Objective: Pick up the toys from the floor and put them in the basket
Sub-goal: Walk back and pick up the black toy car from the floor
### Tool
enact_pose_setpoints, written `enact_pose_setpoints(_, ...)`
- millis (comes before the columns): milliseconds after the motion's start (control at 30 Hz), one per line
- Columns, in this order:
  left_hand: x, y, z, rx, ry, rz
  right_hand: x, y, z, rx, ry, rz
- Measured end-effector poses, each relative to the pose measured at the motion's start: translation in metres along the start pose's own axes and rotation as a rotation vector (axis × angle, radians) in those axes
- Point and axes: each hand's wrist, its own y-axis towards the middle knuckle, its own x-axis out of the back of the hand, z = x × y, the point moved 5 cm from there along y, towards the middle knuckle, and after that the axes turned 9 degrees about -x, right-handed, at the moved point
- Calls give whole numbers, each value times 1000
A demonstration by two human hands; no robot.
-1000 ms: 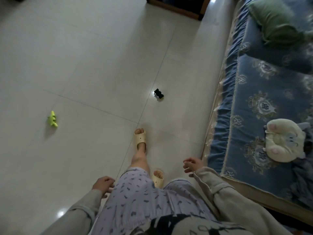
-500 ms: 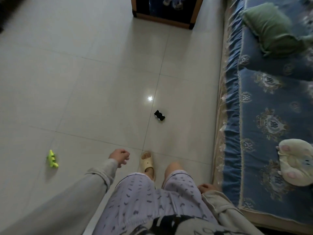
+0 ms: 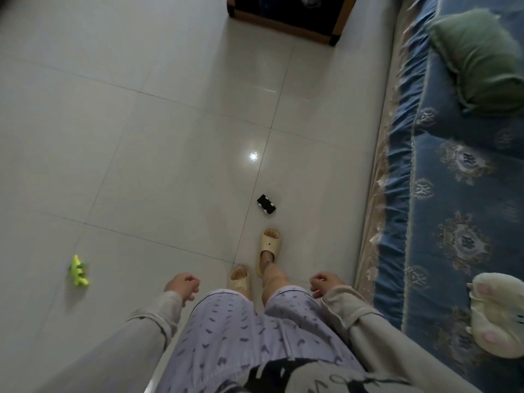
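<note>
A small black toy car [image 3: 266, 204] lies on the pale tiled floor just ahead of my forward foot. A bright green toy [image 3: 78, 271] lies on the floor to the left. My left hand [image 3: 182, 286] hangs at my side with curled fingers and nothing in it. My right hand [image 3: 324, 284] hangs the same way by my right thigh, also holding nothing. Both hands are well above the floor and apart from the toys. No basket is in view.
A blue patterned bed [image 3: 453, 171] runs along the right, carrying a green cushion [image 3: 479, 61] and a cream plush pillow [image 3: 499, 316]. A dark wooden-framed cabinet [image 3: 286, 15] stands at the far end. My feet wear cream slippers [image 3: 268, 246].
I have stepped forward: the black car and green toy are nearer. My left hand has dropped back to my side and my right hand has swung forward.
</note>
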Motion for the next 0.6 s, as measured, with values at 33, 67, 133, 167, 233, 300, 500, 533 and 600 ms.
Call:
enact_pose_setpoints(33, -3, -1, 6, 42, -4, 4, 7, 4, 13, 15, -8, 7)
enact_pose_setpoints(67, -6, 0, 10, 79, -8, 7, 15, 8, 26, 28, -29, 11)
enact_pose_setpoints(133, -12, 5, 9, 125, -20, 7, 30, 17, 49, 47, -72, 17)
enact_pose_setpoints(167, -14, 9, 4, 136, -36, 6, 37, 23, 59, 54, -92, 18)
enact_pose_setpoints(233, -16, 21, -12, 142, -89, -2, 51, 35, 76, 62, -145, 1)
enact_pose_setpoints(300, -16, 34, -35, 137, -165, -20, 63, 50, 90, 51, -176, -23)
enact_pose_setpoints(500, -18, 96, -115, 36, -170, 3, 76, 109, 131, -5, -125, -41)
enact_pose_setpoints(533, -20, 110, -128, 11, -160, 16, 74, 122, 138, -14, -105, -34)
enact_pose_setpoints(600, -24, 141, -152, -50, -142, 37, 65, 151, 153, -39, -60, -13)
